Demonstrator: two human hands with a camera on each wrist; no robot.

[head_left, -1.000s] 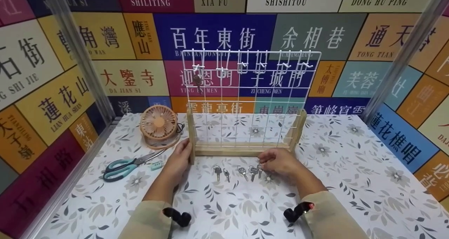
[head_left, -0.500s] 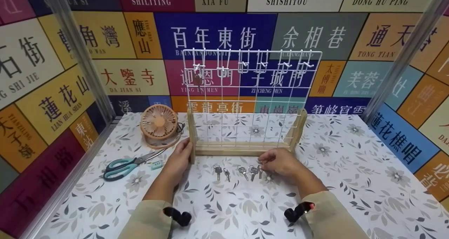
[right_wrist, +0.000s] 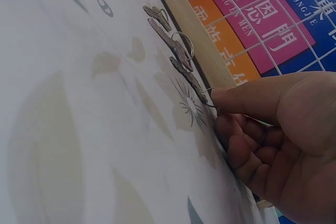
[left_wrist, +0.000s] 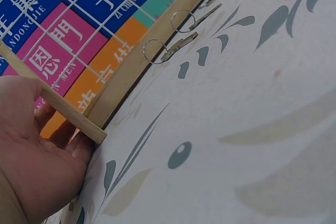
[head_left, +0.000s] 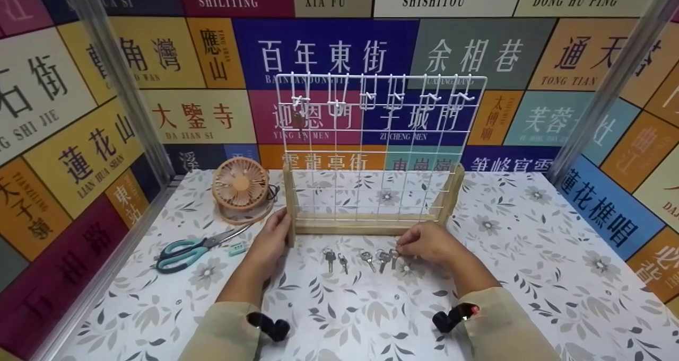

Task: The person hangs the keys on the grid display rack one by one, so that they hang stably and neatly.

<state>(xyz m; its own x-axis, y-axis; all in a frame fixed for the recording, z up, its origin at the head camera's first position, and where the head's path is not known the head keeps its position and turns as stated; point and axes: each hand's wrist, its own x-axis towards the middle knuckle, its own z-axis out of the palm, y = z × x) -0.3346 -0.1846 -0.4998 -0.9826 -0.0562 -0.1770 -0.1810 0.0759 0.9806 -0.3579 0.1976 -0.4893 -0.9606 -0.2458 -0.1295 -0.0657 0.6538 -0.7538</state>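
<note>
pinching a ringed key [right_wrist: 188, 78], right hand [head_left: 427, 244] has thumb and finger clamped at its ring end; key is rightmost in the row before the rack [head_left: 350, 228]. left hand [head_left: 271, 240] grips the left post [head_left: 288, 207] (pale wood), fingers curled round it. other keys [head_left: 330, 260] lie alongside on the table [head_left: 366, 332].

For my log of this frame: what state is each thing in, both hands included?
Left hand: gripping the rack by its left post
Right hand: pinching the ring of the rightmost key
Other loose keys: lying on the table
Hanging key: on the leftmost hook
Other hooks: bare
Rack: upright
Scissors: lying flat; blade opening unclear
Fan: upright; running or not, unclear
</note>
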